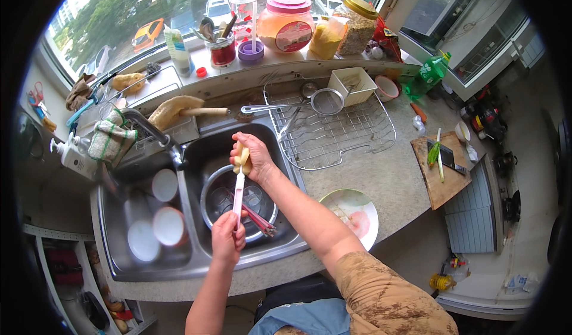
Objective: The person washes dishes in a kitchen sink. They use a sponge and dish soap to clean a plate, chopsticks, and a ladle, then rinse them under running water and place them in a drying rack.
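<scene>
Over the right basin of the steel sink (pixel 201 261), my left hand (pixel 229 239) grips a slim utensil (pixel 239 192) by its white and pink handle. My right hand (pixel 255 157) squeezes a pale yellow sponge (pixel 241 156) around the utensil's far end, so its working end is hidden. Below them sits a round metal basin (pixel 207 214), holding clear glassware (pixel 254 195) and a bundle of reddish chopsticks (pixel 260 222). In the left basin lie a white bowl (pixel 164 185), another bowl (pixel 168 226) with an orange outside, and a white dish (pixel 144 241).
The faucet (pixel 154 131) arches in from behind the sink divider. A wire dish rack (pixel 357 142) carries a strainer (pixel 327 101). On the counter, a plate (pixel 364 214) stands near the front edge. Farther right, a cutting board (pixel 440 183) holds a dark-bladed knife (pixel 447 156).
</scene>
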Tool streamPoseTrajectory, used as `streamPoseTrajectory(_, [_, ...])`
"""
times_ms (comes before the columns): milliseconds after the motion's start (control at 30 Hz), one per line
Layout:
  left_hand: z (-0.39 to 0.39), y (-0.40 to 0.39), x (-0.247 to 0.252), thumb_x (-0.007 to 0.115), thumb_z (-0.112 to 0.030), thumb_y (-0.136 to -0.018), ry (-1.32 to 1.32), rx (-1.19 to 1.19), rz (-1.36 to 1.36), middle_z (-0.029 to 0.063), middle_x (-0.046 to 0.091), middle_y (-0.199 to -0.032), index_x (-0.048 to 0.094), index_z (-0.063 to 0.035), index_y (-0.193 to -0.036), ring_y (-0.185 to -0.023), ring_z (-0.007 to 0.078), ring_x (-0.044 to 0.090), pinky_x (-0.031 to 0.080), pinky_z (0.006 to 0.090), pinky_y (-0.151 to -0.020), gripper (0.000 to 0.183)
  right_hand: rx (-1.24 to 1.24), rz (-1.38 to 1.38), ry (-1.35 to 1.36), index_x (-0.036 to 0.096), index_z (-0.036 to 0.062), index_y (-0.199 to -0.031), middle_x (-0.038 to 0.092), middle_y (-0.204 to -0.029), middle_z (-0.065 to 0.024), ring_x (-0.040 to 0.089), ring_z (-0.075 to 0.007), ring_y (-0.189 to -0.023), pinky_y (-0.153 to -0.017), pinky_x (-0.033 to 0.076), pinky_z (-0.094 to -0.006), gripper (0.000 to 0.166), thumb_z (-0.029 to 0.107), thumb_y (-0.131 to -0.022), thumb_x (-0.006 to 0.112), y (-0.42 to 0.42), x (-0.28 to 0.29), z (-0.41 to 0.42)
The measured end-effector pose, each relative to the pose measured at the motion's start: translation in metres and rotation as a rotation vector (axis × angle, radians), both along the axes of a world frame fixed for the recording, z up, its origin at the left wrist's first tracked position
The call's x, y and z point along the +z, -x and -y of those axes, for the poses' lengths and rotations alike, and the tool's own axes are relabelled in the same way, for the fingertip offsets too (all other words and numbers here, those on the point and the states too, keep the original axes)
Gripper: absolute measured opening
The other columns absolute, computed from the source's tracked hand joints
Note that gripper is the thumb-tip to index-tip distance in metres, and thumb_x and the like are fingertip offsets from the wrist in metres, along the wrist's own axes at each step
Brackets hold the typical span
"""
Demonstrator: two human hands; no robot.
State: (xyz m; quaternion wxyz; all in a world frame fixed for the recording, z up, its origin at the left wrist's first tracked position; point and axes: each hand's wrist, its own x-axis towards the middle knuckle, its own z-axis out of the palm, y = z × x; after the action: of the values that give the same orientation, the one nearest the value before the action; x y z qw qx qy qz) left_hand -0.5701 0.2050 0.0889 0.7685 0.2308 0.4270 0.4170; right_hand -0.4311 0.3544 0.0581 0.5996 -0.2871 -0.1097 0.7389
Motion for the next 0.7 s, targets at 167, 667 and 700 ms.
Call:
streamPoseTrajectory(167, [-0.011, -0.010, -0.001, 0.042, -0.020, -0.092, -0.022, -0.035, -0.031, -0.0021, 0.038, -0.048, 0.054, -0.0008, -0.095, -0.034, 0.0041, 0.029, 0.021, 0.0177, -0.031, 0.022, -0.052, 0.124, 0.073, 0.045, 0.0075, -0.079, 0.035, -0.056, 0.0014, 0.032, -0.0082, -0.041, -0.036, 0.028, -0.0224, 0.030, 0.034, -0.092, 0.043, -0.003, 0.000, -0.013])
streamPoseTrajectory(667, [-0.028, -0.016, -0.011, 0.043, -0.021, -0.093, 0.006, 0.008, 0.043, -0.0018, 0.039, -0.053, 0.053, -0.0035, -0.097, -0.039, 0.0045, 0.031, 0.023, 0.0171, -0.034, 0.020, -0.025, 0.518, 0.000, 0.029, 0.0155, -0.060, 0.026, -0.047, 0.0043, 0.023, -0.0065, -0.033, -0.032, 0.019, -0.0234, 0.041, 0.039, -0.093, 0.036, 0.010, 0.035, -0.038])
streamPoseTrajectory(700, [-0.029, -0.015, -0.013, 0.043, -0.021, -0.093, 0.009, 0.006, 0.043, -0.0018, 0.039, -0.053, 0.053, -0.0040, -0.097, -0.039, 0.0045, 0.031, 0.023, 0.0171, -0.034, 0.020, -0.021, 0.533, -0.011, 0.029, 0.0156, -0.060, 0.026, -0.047, 0.0043, 0.023, -0.0065, -0.033, -0.032, 0.019, -0.0235, 0.041, 0.039, -0.093, 0.036, 0.011, 0.036, -0.039])
